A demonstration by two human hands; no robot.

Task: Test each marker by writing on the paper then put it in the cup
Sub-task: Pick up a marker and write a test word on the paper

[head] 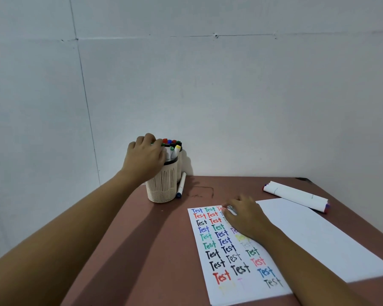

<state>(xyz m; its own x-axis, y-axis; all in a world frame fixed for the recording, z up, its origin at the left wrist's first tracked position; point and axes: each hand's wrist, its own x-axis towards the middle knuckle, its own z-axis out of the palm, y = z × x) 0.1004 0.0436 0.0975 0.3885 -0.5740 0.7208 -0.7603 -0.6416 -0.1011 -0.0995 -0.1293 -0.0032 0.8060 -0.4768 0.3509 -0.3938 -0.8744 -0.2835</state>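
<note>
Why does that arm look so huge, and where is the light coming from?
Head view: the wide-angle lens stretches the left arm near the frame's corner; light seems to come from the left, since the cup throws its shadow rightward onto the wall; the right hand, pinching a marker, looks slightly blurred.

A beige slotted cup (161,186) stands upright, full of capped markers (173,149). The paper (252,288) nearby bears coloured "Test" words.
</note>
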